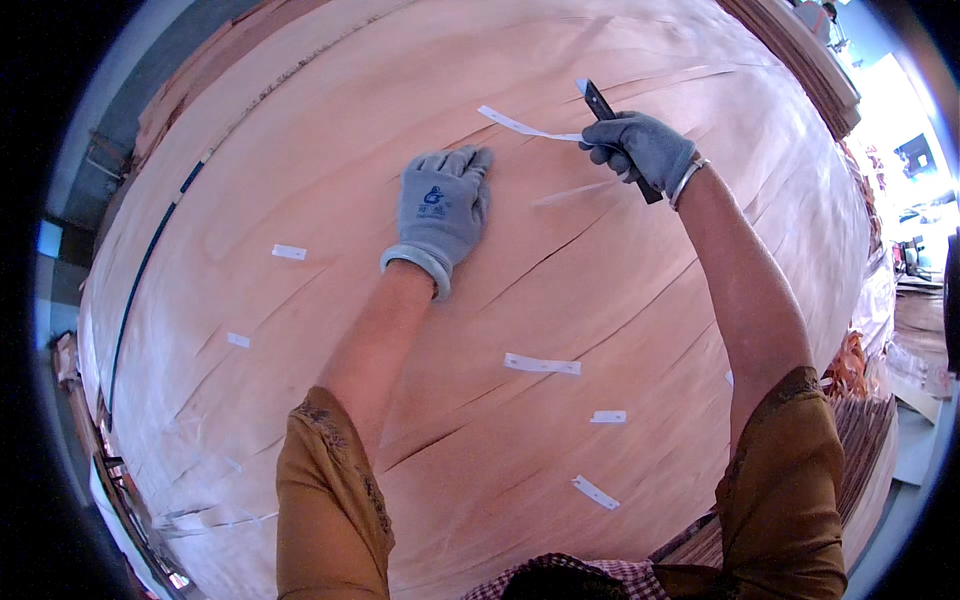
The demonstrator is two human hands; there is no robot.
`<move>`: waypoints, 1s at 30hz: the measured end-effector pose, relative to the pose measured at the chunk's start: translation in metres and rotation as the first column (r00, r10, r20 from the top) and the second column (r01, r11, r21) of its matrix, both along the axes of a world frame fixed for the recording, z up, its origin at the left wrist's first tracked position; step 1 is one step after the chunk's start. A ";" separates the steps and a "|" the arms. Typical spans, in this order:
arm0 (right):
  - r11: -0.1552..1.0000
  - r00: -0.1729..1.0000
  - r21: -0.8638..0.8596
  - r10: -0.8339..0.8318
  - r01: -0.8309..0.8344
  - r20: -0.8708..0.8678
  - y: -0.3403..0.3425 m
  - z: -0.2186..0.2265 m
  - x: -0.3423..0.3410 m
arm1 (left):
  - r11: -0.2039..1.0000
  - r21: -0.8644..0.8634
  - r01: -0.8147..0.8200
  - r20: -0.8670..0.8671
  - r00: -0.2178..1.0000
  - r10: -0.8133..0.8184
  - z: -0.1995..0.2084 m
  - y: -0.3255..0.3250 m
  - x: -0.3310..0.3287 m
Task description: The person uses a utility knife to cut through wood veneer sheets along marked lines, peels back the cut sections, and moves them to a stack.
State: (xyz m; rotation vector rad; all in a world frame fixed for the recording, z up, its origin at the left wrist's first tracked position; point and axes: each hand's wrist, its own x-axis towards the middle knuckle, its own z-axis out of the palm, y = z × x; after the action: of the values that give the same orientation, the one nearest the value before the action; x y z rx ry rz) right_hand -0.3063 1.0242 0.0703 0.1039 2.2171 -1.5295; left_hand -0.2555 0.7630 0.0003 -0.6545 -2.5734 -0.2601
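Observation:
A broad sheet of thin pinkish-brown wood veneer [330,190] lies spread below me, with several dark slits running across it. My left hand [438,205], in a grey glove, rests palm down on the veneer, fingers stretched forward. Farther right, my gloved right hand [638,150] is closed around a black utility knife [598,101], which slants up and left. A strip of white tape [515,124] runs leftward from the right hand's fingertips over the sheet. Short white tape pieces [542,364] are stuck on the veneer nearer me.
A long dark strip [140,285] curves along the sheet's left side. Stacked veneer [800,60] stands at the far right, and another stack [865,450] at the near right. Reddish scraps [848,365] lie beside it. A person [818,18] is partly visible at the top right.

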 end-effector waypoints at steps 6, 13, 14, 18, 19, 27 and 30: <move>0.959 0.993 0.258 0.122 -0.120 0.011 0.000 -0.011 -0.005 | 0.983 -0.180 -0.042 0.156 0.985 0.070 0.026 0.010 0.000; 0.959 0.996 0.274 0.084 -0.075 -0.020 -0.002 -0.037 -0.013 | 0.985 -0.055 0.165 -0.040 0.985 -0.168 0.005 0.017 -0.023; 0.962 0.997 0.262 0.079 -0.072 -0.016 0.000 -0.038 -0.013 | 0.981 -0.031 0.191 -0.020 0.981 -0.192 0.002 0.021 -0.028; 0.949 0.995 0.301 0.102 -0.091 -0.021 -0.003 -0.038 -0.014 | 0.984 0.011 0.177 0.129 0.976 -0.177 0.000 0.039 -0.036; 0.940 0.993 0.328 0.113 -0.097 -0.029 -0.001 -0.036 -0.013 | 0.988 -0.001 0.152 0.182 0.972 -0.149 0.002 0.044 -0.036; 0.984 0.981 -0.030 0.173 -0.176 -0.083 -0.021 0.009 0.042 | 0.987 -0.105 0.123 0.279 0.956 -0.089 0.006 0.046 -0.041; 0.983 0.987 -0.101 0.144 -0.150 -0.071 0.007 0.033 0.070 | 0.982 -0.120 0.143 0.193 0.974 -0.118 0.017 0.034 -0.018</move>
State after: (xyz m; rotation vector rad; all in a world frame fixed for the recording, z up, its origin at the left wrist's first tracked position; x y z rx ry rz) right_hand -0.2359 1.0313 0.1032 -0.1400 2.1347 -1.5842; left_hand -0.2735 0.7968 0.0175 -0.8894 -2.7466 -0.2011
